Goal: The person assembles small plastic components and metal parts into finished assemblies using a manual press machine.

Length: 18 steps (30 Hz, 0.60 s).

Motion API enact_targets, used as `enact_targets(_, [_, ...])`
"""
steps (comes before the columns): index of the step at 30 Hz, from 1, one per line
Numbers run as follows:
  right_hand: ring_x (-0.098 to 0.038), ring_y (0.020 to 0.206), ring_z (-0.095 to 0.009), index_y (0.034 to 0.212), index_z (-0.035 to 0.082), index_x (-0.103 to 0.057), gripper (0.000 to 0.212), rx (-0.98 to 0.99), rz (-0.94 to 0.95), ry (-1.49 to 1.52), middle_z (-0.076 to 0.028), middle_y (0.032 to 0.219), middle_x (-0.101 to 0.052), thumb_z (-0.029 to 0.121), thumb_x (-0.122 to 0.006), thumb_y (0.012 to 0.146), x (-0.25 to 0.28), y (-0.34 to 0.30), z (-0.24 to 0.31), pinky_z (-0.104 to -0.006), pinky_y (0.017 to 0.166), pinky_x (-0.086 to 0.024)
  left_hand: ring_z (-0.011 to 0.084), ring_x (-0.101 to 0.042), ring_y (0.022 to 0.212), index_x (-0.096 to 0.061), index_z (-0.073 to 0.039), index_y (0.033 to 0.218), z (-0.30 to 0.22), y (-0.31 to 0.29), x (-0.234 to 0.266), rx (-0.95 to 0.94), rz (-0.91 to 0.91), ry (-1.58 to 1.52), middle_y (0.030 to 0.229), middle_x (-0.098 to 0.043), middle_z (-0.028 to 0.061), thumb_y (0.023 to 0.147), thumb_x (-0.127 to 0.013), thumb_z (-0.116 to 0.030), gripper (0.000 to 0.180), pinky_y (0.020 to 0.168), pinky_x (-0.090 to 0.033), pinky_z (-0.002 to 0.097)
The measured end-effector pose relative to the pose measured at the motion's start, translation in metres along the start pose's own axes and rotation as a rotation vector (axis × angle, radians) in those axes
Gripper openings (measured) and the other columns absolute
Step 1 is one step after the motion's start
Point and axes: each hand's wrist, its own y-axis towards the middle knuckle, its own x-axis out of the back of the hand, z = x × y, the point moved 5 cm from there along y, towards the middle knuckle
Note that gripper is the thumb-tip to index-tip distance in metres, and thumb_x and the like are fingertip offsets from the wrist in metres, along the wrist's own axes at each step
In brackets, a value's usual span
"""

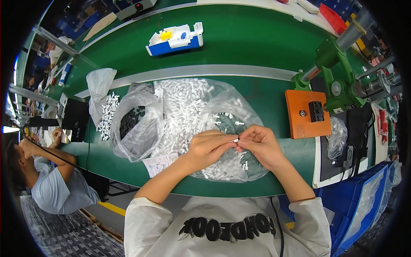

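Both my hands meet over a large clear plastic bag (182,115) filled with small white plastic parts. Between the fingertips of my left hand (209,146) is a small white plastic part (235,140), pinched near its end. The fingers of my right hand (261,145) are closed at the same spot, touching the part's other end; whether they hold a second piece is hidden. Under my hands, several loose white parts (239,123) lie at the bag's open mouth. To the left, another clear bag (145,143) holds small black parts (132,122).
A green press (336,81) with an orange base plate (297,113) stands at right. Loose white parts (109,115) lie at left beside a white bag (100,83). A blue-and-white housing (175,43) sits on the green belt behind. A co-worker (58,180) sits at left.
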Motion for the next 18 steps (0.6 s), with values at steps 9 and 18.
enact_targets(9, [-0.071, 0.085, -0.018, 0.104, -0.007, -0.07, 0.014, 0.116, -0.105, -0.347, -0.014, 0.097, -0.072, -0.001, -0.066, 0.091, -0.003, -0.018, 0.023, -0.0279, 0.075, -0.057, 0.0252, -0.07, 0.075, -0.072, 0.004, 0.097, 0.002, 0.004, 0.001, 0.091, 0.027, -0.001, 0.087, -0.072, 0.0152, 0.077, -0.075, 0.006, 0.021, 0.067, -0.055, 0.0313])
enact_targets(18, [-0.067, 0.075, -0.016, 0.099, -0.006, -0.069, 0.011, 0.375, -0.511, -0.634, -0.011, 0.09, -0.07, -0.002, -0.064, 0.09, 0.057, -0.115, 0.068, -0.0263, 0.071, -0.054, 0.029, -0.068, 0.081, -0.069, 0.004, 0.097, 0.004, 0.008, -0.001, 0.079, 0.034, 0.094, 0.09, -0.07, 0.0148, 0.078, -0.073, 0.008, 0.02, 0.072, -0.055, 0.0343])
